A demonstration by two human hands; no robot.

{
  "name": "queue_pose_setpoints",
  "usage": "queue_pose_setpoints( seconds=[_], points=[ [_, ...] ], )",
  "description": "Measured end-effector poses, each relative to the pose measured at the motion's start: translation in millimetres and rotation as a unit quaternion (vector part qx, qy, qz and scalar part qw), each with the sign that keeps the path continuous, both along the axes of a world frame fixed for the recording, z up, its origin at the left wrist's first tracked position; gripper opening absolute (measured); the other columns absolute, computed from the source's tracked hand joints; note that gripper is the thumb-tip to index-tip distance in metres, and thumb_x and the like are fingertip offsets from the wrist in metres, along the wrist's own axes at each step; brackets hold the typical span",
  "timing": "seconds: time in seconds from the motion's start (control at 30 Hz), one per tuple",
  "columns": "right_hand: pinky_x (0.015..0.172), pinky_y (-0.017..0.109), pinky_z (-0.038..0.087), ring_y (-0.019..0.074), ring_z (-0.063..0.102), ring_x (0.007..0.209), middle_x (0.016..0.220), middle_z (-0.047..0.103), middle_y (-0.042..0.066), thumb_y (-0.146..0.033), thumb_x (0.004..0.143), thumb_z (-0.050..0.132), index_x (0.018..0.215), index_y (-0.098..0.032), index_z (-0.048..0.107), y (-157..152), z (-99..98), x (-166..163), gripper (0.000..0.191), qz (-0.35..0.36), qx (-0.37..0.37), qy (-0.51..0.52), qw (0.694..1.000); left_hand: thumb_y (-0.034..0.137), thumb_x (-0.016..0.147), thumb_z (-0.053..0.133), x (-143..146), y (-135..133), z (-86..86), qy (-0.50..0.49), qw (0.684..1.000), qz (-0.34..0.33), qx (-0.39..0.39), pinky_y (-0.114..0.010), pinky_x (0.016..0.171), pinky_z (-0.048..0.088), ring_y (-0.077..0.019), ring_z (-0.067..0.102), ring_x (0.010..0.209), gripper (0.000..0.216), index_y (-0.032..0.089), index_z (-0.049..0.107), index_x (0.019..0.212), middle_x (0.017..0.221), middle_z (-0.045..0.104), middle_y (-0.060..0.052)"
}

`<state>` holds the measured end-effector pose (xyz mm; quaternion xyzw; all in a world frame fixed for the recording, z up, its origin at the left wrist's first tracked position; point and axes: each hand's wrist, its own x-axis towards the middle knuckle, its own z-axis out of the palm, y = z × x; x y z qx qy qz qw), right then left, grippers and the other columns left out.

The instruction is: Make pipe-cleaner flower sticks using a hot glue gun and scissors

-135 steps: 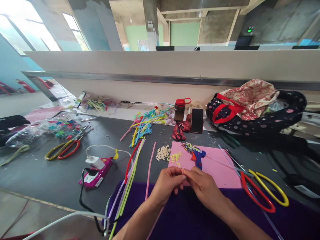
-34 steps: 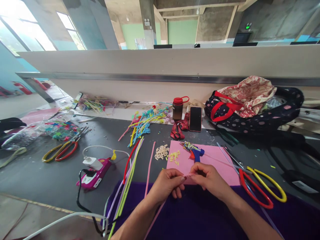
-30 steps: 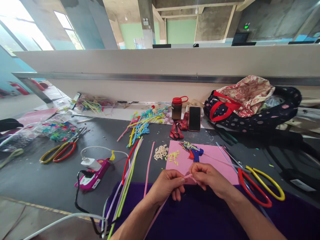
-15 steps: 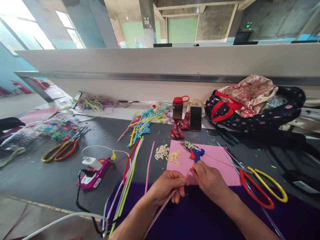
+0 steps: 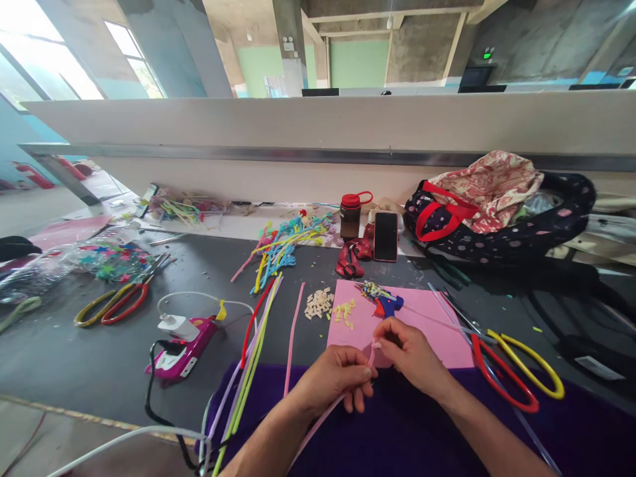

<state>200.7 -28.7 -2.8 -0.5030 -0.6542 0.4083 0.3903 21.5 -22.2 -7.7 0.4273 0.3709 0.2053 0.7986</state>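
Head view: your left hand (image 5: 338,377) and right hand (image 5: 413,351) pinch a thin, pink, chenille-like stem (image 5: 322,420) — upper end (image 5: 376,344) apparently bent, long tail straight, so most seems unworked.

I cannot see where the pink pipe cleaner (image 5: 322,421) ends, and the left hand (image 5: 338,377) covers one part. The right hand (image 5: 410,351) hides from me the lower handle of the glue gun (image 5: 391,305).

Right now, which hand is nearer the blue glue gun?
Right: the right hand is just this side of the blue glue gun; the left hand is farther off, leftward.
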Motion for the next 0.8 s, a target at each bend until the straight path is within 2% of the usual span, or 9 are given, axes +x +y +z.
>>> queue_pose_setpoints(
  seconds=[0.13, 0.23, 0.3, 0.4, 0.5, 0.6, 0.67, 0.73, 0.8],
  points=[
    [0.069, 0.031, 0.046, 0.018, 0.056, 0.077, 0.084, 0.056, 0.007, -0.009, 0.083, 0.04, 0.089, -0.018, 0.057, 1.7, -4.7, 9.9, 0.021, -0.009, 0.207, -0.225, 0.952, 0.033, 0.065, 0.069, -1.4, 0.0, 1.6, -0.009, 1.0, 0.011, 0.002, -0.014, 0.031, 0.034, -0.0076, 0.052, 0.032, 0.025, 0.01, 0.061, 0.072, 0.051, 0.063, -0.002],
    [0.072, 0.031, 0.046, 0.0191, 0.056, 0.083, 0.089, 0.057, 0.008, -0.01, 0.085, 0.04, 0.093, -0.018, 0.059, 1.8, 2.5, 15.1, 0.023, 0.001, 0.218, -0.219, 0.951, 0.033, 0.066, 0.069, -3.7, 1.9, 3.2, -0.024, 0.999, 0.035, -0.008, -0.015, 0.03, 0.031, -0.0069, 0.05, 0.032, 0.024, 0.011, 0.06, 0.072, 0.052, 0.063, -0.002],
    [0.072, 0.029, 0.046, 0.0179, 0.057, 0.084, 0.092, 0.058, 0.007, -0.013, 0.084, 0.046, 0.086, -0.019, 0.061, 1.7, 11.1, 18.0, 0.017, 0.021, 0.161, -0.143, 0.976, 0.033, 0.067, 0.068, -4.8, 3.9, 4.2, -0.019, 0.997, 0.076, 0.001, -0.014, 0.029, 0.023, -0.0044, 0.046, 0.032, 0.024, 0.011, 0.06, 0.07, 0.055, 0.063, -0.002],
    [0.05, 0.02, 0.042, 0.0111, 0.054, 0.059, 0.075, 0.059, 0.002, -0.022, 0.081, 0.053, 0.079, -0.018, 0.061, 0.6, 19.5, 20.9, 0.009, 0.058, -0.037, -0.002, 0.998, 0.033, 0.068, 0.069, -6.2, 7.4, 5.5, -0.011, 0.991, 0.132, 0.035, -0.015, 0.031, 0.014, 0.0004, 0.033, 0.032, 0.024, 0.01, 0.061, 0.07, 0.058, 0.062, -0.001],
    [0.033, 0.015, 0.02, 0.0035, 0.035, 0.035, 0.056, 0.054, -0.003, -0.03, 0.078, 0.058, 0.08, -0.016, 0.061, -2.4, 16.0, 17.9, 0.015, 0.092, -0.213, 0.128, 0.964, 0.032, 0.068, 0.069, -7.7, 10.0, 6.5, 0.01, 0.983, 0.173, 0.066, -0.014, 0.033, 0.015, 0.0004, 0.033, 0.034, 0.024, 0.01, 0.061, 0.072, 0.055, 0.058, 0.001],
    [0.031, 0.015, 0.017, 0.0013, 0.028, 0.031, 0.054, 0.054, -0.003, -0.035, 0.076, 0.061, 0.088, -0.014, 0.063, -7.1, 7.3, 6.3, 0.024, 0.108, -0.252, 0.197, 0.941, 0.03, 0.068, 0.069, -8.4, 10.8, 6.0, 0.025, 0.975, 0.203, 0.082, -0.013, 0.032, 0.019, -0.0014, 0.039, 0.034, 0.022, 0.012, 0.059, 0.075, 0.055, 0.058, 0.002],
    [0.033, 0.016, 0.024, 0.003, 0.033, 0.033, 0.057, 0.055, -0.002, -0.035, 0.079, 0.057, 0.101, -0.016, 0.063, -10.3, 3.6, -3.8, 0.029, 0.113, -0.211, 0.174, 0.955, 0.03, 0.069, 0.068, -7.4, 10.3, 4.3, 0.012, 0.972, 0.218, 0.083, -0.013, 0.031, 0.024, -0.0033, 0.042, 0.034, 0.021, 0.014, 0.055, 0.075, 0.056, 0.06, 0.002],
    [0.043, 0.02, 0.037, 0.0073, 0.047, 0.044, 0.066, 0.058, 0.0, -0.03, 0.084, 0.052, 0.108, -0.02, 0.062, -12.3, 2.2, -11.9, 0.028, 0.131, -0.099, 0.087, 0.982, 0.028, 0.069, 0.067, -5.4, 9.1, 2.0, 0.009, 0.971, 0.223, 0.086, -0.013, 0.031, 0.028, -0.0053, 0.046, 0.035, 0.019, 0.015, 0.054, 0.072, 0.051, 0.058, 0.003],
    [0.059, 0.025, 0.045, 0.0125, 0.056, 0.062, 0.075, 0.06, 0.002, -0.022, 0.088, 0.046, 0.114, -0.023, 0.06, -12.6, 1.4, -15.4, 0.03, 0.143, 0.028, -0.017, 0.989, 0.025, 0.068, 0.067, -3.4, 7.6, 0.1, 0.024, 0.972, 0.215, 0.091, -0.014, 0.032, 0.031, -0.0061, 0.046, 0.034, 0.017, 0.014, 0.055, 0.069, 0.045, 0.054, 0.004]
  ],
)
